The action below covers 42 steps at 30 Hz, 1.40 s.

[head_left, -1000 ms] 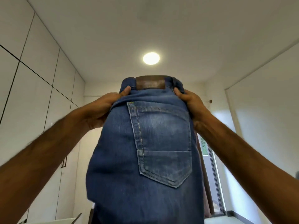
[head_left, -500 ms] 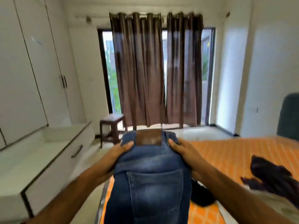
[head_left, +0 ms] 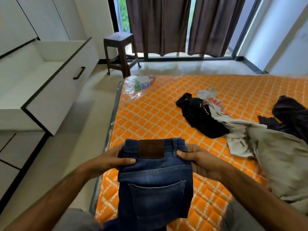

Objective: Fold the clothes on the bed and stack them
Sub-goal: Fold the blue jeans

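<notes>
Jeans [head_left: 155,179]: held up by the waistband (back pocket facing the camera), over the bed [head_left: 150,114].
Left hand [head_left: 110,161]: pinching the waistband's left edge.
Right hand [head_left: 200,160]: gripping the right edge.

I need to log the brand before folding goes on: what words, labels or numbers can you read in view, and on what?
No text can be read.
Brown patch on the waistband of the jeans: any lettering is too blurred to read.
Printed label under the plastic wrap at the corner of the mattress: shapes only, too small and blurred.
Red print on the grey garment: crumpled, unreadable.
</notes>
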{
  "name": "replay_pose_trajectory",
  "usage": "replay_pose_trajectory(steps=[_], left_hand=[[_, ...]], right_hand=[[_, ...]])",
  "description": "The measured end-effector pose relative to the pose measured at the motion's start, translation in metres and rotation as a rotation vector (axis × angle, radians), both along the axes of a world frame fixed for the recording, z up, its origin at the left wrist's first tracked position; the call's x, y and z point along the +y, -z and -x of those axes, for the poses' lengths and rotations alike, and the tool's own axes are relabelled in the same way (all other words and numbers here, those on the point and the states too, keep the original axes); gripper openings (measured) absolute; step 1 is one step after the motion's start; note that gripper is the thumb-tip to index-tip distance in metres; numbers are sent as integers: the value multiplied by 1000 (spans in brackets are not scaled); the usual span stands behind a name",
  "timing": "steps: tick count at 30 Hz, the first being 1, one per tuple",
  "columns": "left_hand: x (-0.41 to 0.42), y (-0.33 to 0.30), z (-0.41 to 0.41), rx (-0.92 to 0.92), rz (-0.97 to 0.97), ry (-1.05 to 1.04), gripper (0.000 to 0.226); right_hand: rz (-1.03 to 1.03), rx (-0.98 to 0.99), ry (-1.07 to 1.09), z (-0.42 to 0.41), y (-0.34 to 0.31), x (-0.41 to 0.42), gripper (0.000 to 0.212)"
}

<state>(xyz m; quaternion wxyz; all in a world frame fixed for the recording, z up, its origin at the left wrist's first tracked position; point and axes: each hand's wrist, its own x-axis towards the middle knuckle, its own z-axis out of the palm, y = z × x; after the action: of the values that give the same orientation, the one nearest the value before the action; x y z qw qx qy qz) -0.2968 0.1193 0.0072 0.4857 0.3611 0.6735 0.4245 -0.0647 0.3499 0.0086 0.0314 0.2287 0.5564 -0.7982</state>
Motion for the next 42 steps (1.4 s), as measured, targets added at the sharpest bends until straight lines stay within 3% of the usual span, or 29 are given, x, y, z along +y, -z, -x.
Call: replay_pose_trajectory(steps=[2,4,6,8,10,12,16,19,22,24,27,31,33,35,37,40,42], left_hand=[[28,-24,28,87,-55,4,72],[75,-63,65,244,-172,-76,75],[139,-106,114,330,-339,-360,64],[186,-137,154,466,-454,-632,59],[212,-118,179,652,-392,-620,47],[219,-48,189,717,-251,-456,43],[142,142,137,501,184,-207,58],[84,223,96,557,338,-229,95],[64,201,81,378,346,-425,79],[49,176,74,74,327,-315,72],[12,159,50,-151,393,-139,90],[-26,160,-12,-421,366,-200,54],[-39,156,-39,-489,326,-237,43],[-43,149,-55,-433,247,-327,42],[-52,149,-67,-432,142,-461,52],[-67,140,-82,-485,65,-567,87],[-75,137,-92,-375,116,-555,73]], right_hand=[[-57,26,-44,29,-25,30,30],[-230,128,58,81,-67,70,27],[-408,217,310,146,-103,127,22],[-644,160,636,195,-122,176,37],[-816,-7,763,222,-99,207,57],[-817,-145,650,227,-34,209,68],[-639,-461,244,175,128,133,65],[-524,-515,286,128,203,63,63],[-244,-425,389,112,195,23,32],[-17,-392,314,106,178,-2,20],[-45,-437,149,89,177,-43,18],[-51,-369,136,66,179,-79,31],[6,-298,136,49,173,-91,36],[49,-289,112,31,163,-98,37],[91,-340,72,10,158,-110,35],[126,-367,87,-14,155,-123,32],[83,-383,83,-21,154,-131,30]])
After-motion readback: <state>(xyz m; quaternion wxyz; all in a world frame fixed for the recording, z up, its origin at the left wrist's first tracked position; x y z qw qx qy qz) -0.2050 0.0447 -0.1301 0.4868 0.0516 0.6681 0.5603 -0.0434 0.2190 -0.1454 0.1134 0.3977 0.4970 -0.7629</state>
